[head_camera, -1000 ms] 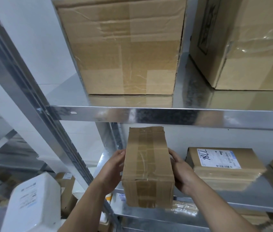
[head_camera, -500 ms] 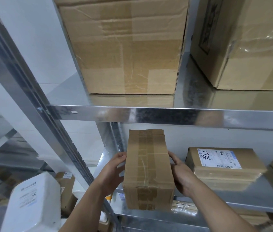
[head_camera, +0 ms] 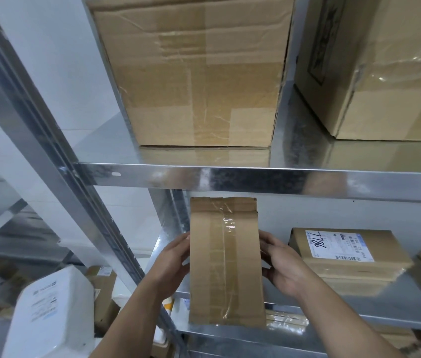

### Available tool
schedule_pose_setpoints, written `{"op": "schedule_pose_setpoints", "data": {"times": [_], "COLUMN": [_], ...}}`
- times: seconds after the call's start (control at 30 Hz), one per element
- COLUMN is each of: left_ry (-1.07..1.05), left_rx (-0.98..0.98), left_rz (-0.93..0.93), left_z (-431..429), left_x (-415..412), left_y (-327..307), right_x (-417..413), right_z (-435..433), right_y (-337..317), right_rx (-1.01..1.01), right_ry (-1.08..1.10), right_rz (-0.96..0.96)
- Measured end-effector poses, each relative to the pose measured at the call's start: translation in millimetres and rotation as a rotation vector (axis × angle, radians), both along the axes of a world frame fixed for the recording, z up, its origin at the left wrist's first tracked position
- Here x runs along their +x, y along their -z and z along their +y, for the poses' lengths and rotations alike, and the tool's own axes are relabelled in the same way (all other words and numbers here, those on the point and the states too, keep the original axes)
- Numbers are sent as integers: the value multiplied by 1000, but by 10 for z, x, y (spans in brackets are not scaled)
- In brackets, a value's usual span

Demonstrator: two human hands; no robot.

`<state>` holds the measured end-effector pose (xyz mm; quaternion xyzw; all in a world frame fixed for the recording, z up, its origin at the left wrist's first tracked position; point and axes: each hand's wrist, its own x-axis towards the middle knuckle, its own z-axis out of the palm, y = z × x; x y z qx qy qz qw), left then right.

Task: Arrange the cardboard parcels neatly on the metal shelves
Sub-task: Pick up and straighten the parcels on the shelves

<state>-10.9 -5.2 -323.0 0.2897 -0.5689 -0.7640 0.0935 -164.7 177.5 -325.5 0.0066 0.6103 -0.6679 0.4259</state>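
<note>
Tipping parcel (head_camera: pixel 226 267) more upright than before, hands (head_camera: pixel 172 264) (head_camera: pixel 283 271) gripping.

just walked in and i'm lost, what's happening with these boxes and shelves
A person holds a taped cardboard parcel upright between both hands, left hand on its left side and right hand on its right, at the left end of the lower shelf. A flatter labelled parcel lies on that shelf just to the right. Two big boxes sit on the upper shelf. Whether the held parcel rests on the shelf yet is unclear.
</note>
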Motion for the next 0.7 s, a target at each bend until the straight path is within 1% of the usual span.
{"op": "schedule_pose_setpoints", "data": {"times": [0.17, 0.37, 0.53, 0.7], "left_ry": [20, 61, 93, 30], "left_rx": [1, -1, 35, 114], "left_rz": [21, -7, 70, 157], "left_z": [-10, -67, -98, -84], "left_x": [26, 50, 51, 18], "left_y": [-14, -24, -21, 14], "right_x": [21, 27, -8, -48], "right_z": [11, 23, 40, 34], "right_y": [-48, -71, -107, -80], "right_rx": [-21, -54, -118, -170], "right_ry": [41, 41, 69, 82], "right_rz": [9, 20, 11, -31]}}
